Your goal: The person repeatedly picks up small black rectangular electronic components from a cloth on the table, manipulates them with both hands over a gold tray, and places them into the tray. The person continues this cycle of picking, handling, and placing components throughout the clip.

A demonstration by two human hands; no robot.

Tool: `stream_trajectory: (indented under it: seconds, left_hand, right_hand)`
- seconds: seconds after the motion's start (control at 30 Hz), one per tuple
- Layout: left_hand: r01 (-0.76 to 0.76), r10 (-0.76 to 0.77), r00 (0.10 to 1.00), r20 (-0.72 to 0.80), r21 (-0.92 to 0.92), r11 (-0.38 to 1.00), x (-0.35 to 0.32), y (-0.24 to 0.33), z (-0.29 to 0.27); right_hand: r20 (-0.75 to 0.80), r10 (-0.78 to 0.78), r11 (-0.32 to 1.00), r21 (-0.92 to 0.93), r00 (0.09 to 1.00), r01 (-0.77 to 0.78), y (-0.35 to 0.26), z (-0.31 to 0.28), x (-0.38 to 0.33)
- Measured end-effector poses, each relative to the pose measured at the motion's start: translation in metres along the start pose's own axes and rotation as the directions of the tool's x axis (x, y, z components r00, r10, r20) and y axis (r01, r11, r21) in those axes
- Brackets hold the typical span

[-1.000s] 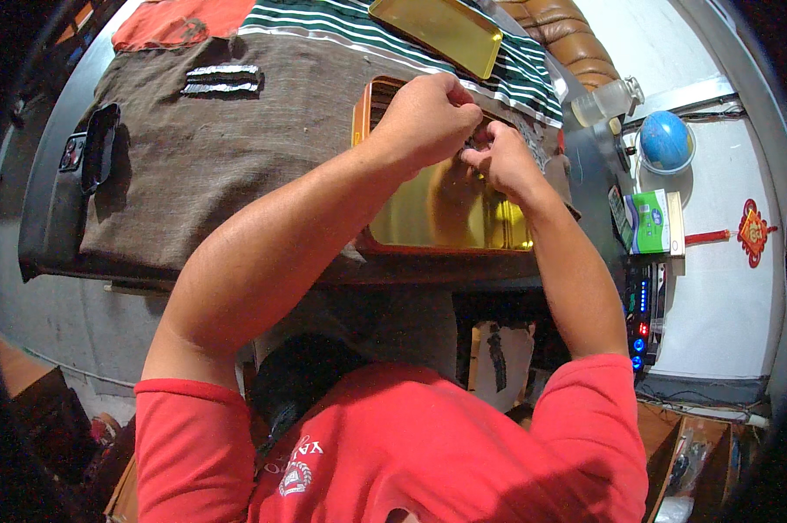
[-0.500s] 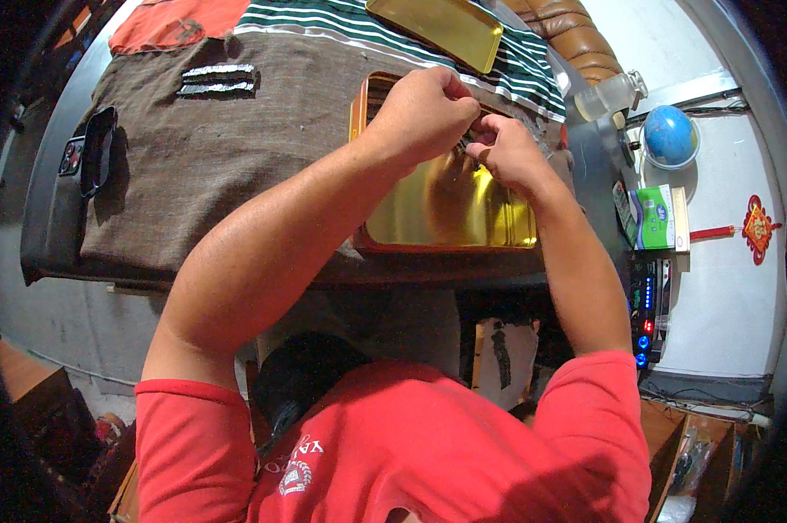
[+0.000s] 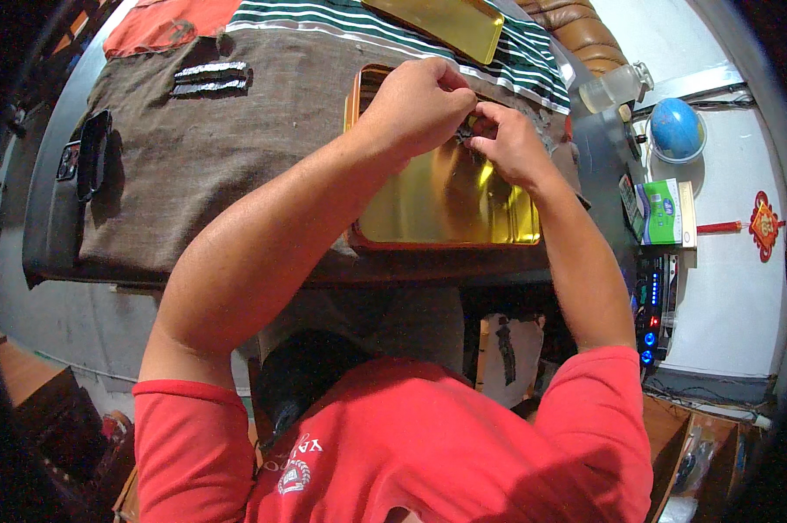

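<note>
Both hands are held over the far part of an open gold-lined tin point(image 3: 415, 209), which is set on the brown cloth point(image 3: 280, 144) near the person's edge of the tabletop. At the left hand point(image 3: 421, 100), thumb and fingers are drawn together in a close pinch, but what is pinched cannot be told, as the fingertips are turned away. At the right hand point(image 3: 511, 144), the grip is half curled, with thumb and forefinger a little apart; whether anything is held there cannot be told either. Between the two, a small dark piece point(image 3: 465, 133) can be made out, too blurred to be identified. For such fine fingerwork, a light pinch would be best used, with one hand steadying and the other working, so that nothing is crushed. The fingertips are best placed low above the tin, so that a dropped piece would be caught inside. Because the view is blocked by the left hand, a slight turn of that wrist would help the work be seen.
</note>
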State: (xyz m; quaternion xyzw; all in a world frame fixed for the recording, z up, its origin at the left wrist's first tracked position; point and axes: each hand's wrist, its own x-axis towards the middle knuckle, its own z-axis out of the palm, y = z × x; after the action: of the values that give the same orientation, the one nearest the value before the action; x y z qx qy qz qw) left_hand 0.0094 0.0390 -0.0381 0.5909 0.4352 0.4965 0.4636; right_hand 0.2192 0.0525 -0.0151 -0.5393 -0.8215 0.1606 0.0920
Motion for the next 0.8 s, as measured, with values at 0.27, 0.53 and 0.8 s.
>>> stream_trajectory:
  seconds: [0.27,0.53,0.8]
  left_hand:
    - [0.004,-0.003,1.000,0.012,-0.031,1.000,0.002,-0.003,0.001]
    - [-0.016,0.014,0.999,-0.037,-0.048,0.999,0.002,-0.006,0.002]
    - [-0.014,0.014,1.000,-0.025,0.007,1.000,-0.001,-0.001,0.002]
  right_hand:
    - [-0.095,-0.075,0.997,-0.017,0.993,0.073,0.005,-0.001,0.002]
    - [-0.109,-0.094,0.990,-0.115,0.990,0.082,-0.003,-0.004,-0.009]
    - [-0.069,-0.162,0.960,-0.241,0.984,0.141,-0.005,-0.001,-0.014]
